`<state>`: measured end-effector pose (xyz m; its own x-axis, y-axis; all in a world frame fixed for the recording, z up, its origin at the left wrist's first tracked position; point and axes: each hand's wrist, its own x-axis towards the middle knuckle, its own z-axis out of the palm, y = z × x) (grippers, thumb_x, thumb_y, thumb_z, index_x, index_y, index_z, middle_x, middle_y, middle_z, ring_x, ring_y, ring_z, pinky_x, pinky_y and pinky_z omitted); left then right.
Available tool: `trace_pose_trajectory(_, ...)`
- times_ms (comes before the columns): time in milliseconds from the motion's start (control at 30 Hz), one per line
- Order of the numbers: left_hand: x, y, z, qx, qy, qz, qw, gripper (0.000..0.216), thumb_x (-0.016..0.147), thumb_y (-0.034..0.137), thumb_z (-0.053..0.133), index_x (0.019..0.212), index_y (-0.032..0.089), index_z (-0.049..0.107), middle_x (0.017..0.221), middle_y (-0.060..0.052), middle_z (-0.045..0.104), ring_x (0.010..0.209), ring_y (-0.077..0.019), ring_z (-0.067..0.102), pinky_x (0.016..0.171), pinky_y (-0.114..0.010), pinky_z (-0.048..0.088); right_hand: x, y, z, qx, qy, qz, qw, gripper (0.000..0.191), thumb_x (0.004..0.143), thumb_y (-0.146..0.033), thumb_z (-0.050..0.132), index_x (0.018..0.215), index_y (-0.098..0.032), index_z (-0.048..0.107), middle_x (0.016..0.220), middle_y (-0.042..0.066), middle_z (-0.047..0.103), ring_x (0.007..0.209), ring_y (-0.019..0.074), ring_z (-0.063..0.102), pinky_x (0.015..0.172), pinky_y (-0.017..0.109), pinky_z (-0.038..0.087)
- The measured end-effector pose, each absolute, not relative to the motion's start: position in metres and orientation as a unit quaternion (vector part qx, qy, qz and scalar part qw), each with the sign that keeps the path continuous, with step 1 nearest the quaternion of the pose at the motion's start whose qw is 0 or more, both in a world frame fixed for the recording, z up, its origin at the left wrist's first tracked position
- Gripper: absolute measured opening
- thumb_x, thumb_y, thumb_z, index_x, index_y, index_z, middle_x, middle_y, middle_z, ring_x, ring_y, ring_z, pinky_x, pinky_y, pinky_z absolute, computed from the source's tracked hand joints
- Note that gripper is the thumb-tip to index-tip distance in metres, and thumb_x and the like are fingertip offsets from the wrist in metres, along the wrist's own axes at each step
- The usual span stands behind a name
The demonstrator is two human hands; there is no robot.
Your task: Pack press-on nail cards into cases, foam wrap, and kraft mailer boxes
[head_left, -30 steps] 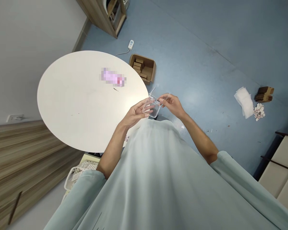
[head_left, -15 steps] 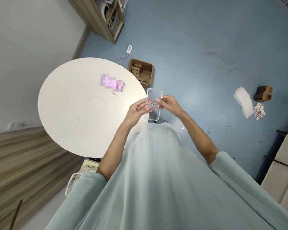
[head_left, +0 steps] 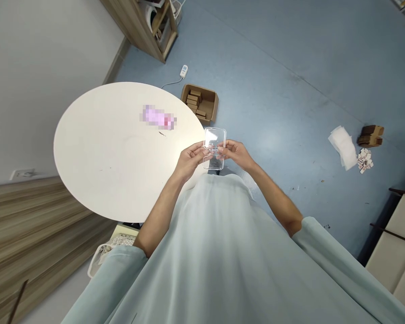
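Note:
A small clear plastic hinged box (head_left: 215,147) is held open in front of my chest, its lid tipped up and away from me. My left hand (head_left: 190,160) pinches its left side with fingers closed on it. From the right, my right hand (head_left: 235,154) grips the other side with thumb and fingers. The box looks empty, though I cannot be sure. Both hands hover just off the near right edge of a round white table (head_left: 114,153).
On the table lies a blurred pink object (head_left: 158,116). An open cardboard box (head_left: 200,102) holding small brown boxes stands on the blue floor beyond. White paper (head_left: 342,139), small tiles (head_left: 364,160) and a brown carton (head_left: 371,135) lie at right. A white basket (head_left: 104,252) sits below left.
The clear box went from nearly closed to open, its lid swung up and away. Both hands stayed on it and shifted slightly.

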<state>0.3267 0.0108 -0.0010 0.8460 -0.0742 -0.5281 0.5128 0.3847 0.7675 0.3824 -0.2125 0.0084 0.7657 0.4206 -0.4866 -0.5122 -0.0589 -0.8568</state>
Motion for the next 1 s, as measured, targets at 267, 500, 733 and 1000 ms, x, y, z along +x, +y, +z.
trace_pose_trajectory(267, 0.324, 0.016, -0.004, 0.548, 0.220, -0.173, 0.788, 0.068, 0.076, 0.062, 0.103, 0.124, 0.018, 0.082, 0.117, -0.014, 0.088, 0.122, -0.0332, 0.084, 0.120, -0.057, 0.063, 0.382, -0.211, 0.005, -0.657, 0.005, 0.342, 0.672, 0.072, 0.071, -0.078, 0.100, 0.113, -0.023, 0.077, 0.124, 0.008, 0.082, 0.106, 0.0243, 0.080, 0.095, 0.042, 0.072)
trace_pose_trajectory(500, 0.317, 0.017, -0.009, 0.551, 0.218, -0.185, 0.784, 0.061, 0.083, 0.058, 0.098, 0.129, 0.022, 0.080, 0.124, -0.011, 0.086, 0.116, -0.0291, 0.085, 0.119, -0.057, 0.063, 0.374, -0.210, -0.005, -0.649, 0.021, 0.336, 0.683, 0.075, 0.065, -0.077, 0.103, 0.110, -0.023, 0.077, 0.112, 0.006, 0.083, 0.102, 0.0236, 0.080, 0.105, 0.046, 0.070)
trace_pose_trajectory(733, 0.308, 0.018, -0.013, 0.557, 0.230, -0.197, 0.773, 0.060, 0.083, 0.057, 0.097, 0.127, 0.021, 0.080, 0.119, -0.011, 0.087, 0.109, -0.0289, 0.086, 0.116, -0.057, 0.064, 0.368, -0.210, -0.009, -0.658, 0.025, 0.334, 0.675, 0.076, 0.063, -0.079, 0.104, 0.109, -0.024, 0.078, 0.112, 0.006, 0.085, 0.104, 0.0246, 0.081, 0.109, 0.047, 0.068)
trace_pose_trajectory(1000, 0.304, 0.019, -0.003, 0.578, 0.218, -0.183, 0.764, 0.066, 0.079, 0.064, 0.099, 0.124, 0.018, 0.083, 0.120, -0.015, 0.088, 0.109, -0.0313, 0.085, 0.108, -0.054, 0.067, 0.361, -0.213, -0.014, -0.661, 0.026, 0.336, 0.670, 0.071, 0.071, -0.080, 0.100, 0.110, -0.024, 0.078, 0.097, 0.003, 0.084, 0.096, 0.0221, 0.080, 0.093, 0.039, 0.070)
